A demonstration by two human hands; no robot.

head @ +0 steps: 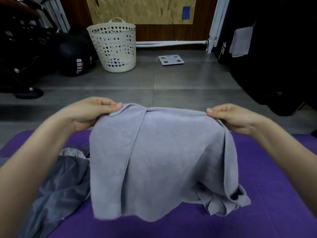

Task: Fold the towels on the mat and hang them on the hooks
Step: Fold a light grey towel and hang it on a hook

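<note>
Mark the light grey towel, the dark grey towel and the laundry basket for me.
light grey towel (159,152): head view, middle of its front face.
dark grey towel (65,177): head view, its crumpled middle.
laundry basket (114,47): head view, perforated front wall.

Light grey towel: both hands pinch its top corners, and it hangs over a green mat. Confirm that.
Wrong on the colour: the head view shows the mat is purple, not green. The left hand and right hand do pinch the top corners of the light grey towel, which hangs over it.
</note>
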